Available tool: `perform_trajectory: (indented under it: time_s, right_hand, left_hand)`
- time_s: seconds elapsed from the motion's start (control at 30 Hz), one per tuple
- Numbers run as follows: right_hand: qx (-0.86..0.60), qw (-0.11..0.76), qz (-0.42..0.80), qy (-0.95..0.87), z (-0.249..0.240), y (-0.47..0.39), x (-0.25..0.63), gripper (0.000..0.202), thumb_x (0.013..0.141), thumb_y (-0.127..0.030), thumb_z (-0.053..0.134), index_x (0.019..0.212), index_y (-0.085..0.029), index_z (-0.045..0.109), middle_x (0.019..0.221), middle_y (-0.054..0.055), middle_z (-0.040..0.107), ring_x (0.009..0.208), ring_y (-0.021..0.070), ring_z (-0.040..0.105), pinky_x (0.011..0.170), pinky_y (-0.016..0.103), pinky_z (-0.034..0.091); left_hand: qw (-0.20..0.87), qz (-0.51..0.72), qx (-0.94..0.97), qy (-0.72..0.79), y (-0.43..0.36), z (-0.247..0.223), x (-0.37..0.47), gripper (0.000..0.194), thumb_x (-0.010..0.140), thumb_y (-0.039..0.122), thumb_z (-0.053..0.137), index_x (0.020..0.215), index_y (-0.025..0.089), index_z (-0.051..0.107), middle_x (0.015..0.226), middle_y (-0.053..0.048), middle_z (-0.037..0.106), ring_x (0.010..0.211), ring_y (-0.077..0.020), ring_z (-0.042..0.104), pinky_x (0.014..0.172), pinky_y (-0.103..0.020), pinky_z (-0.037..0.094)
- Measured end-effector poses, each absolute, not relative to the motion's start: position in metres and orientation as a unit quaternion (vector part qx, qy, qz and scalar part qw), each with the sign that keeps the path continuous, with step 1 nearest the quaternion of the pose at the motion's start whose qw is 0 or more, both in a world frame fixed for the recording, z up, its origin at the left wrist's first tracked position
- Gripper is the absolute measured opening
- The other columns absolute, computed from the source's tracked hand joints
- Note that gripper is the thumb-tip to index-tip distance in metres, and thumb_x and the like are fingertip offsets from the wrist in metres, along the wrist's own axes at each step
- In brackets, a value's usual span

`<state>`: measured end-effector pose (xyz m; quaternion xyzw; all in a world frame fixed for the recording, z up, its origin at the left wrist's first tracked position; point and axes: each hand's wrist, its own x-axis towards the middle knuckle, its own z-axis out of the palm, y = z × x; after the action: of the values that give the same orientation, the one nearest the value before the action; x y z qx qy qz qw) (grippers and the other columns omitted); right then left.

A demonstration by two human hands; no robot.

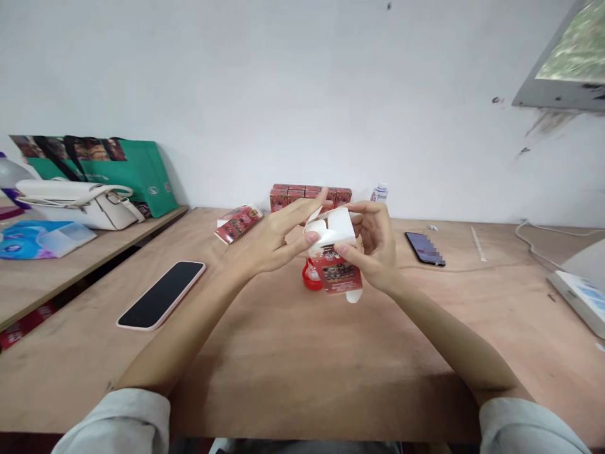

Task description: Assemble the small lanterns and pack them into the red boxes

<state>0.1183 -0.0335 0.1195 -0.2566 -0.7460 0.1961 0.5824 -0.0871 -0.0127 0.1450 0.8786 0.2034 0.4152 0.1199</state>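
A small red printed cardboard box [338, 271] is held up over the table, its white top flaps standing open and a white flap also sticking out at the bottom. My right hand [375, 243] grips it from the right, thumb on the printed front and fingers behind. From the left, my left hand [283, 236] reaches to the white flaps with fingers stretched out and thumb apart, the thumb tip touching the box's upper left edge. Just behind the box, on the table, is a red round object [311, 277] with a clear part, partly covered by the box.
Against the wall stands a row of red boxes [280, 199]; flattened red cartons [239, 224] lie left of it. Phones [163, 295] [424, 248] lie on both sides. A small white bottle [379, 192], white cable [532, 243], white handbag [89, 205] and green bag [142, 170] are farther out.
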Motion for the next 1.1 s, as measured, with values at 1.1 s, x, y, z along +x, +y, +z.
perform_trajectory:
  time_s: [1.1]
  right_hand:
    - [-0.180, 0.550, 0.264, -0.772, 0.119, -0.029, 0.120, 0.061, 0.076, -0.066, 0.060, 0.120, -0.032, 0.034, 0.124, 0.009, 0.059, 0.107, 0.0241, 0.062, 0.088, 0.044, 0.053]
  left_hand:
    - [-0.015, 0.361, 0.911, 0.201, -0.036, 0.169, -0.092, 0.048, 0.073, 0.068, 0.064, 0.099, 0.028, 0.069, 0.100, -0.006, 0.071, 0.098, -0.0240, 0.062, 0.091, -0.040, 0.043]
